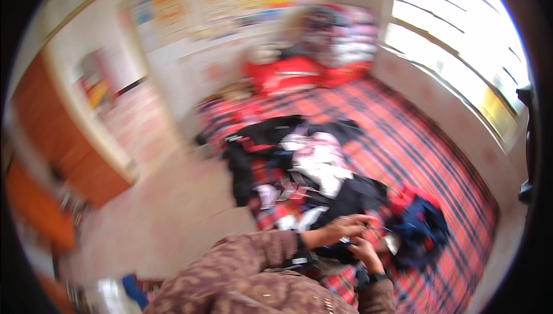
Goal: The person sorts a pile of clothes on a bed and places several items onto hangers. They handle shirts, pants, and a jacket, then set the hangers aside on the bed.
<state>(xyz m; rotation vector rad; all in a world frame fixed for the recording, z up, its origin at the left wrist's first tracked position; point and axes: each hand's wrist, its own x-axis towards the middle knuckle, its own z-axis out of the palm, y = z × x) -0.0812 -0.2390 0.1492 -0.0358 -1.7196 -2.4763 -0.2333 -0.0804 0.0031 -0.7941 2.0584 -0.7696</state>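
Note:
My left hand [337, 230] and my right hand [366, 252] meet in front of me, low in the head view. Their fingers are bent toward each other and nearly touch, as if pinching. Motion blur hides what is between them. Just beyond lies a heap of loose clothes on a red plaid bed cover [403, 124]. In it are a black garment [360, 196], a white and pink garment [322, 164] and another black garment [268, 132]. To the right of my hands sits a dark blue garment [423, 225] with some red beside it.
Red bundles [285, 75] and a stack of folded bedding [340, 35] stand against the far wall. A bright barred window [455, 32] is on the right. On the left are a brown wooden door [63, 130], a doorway and the pale floor [167, 204]. Papers cover the wall.

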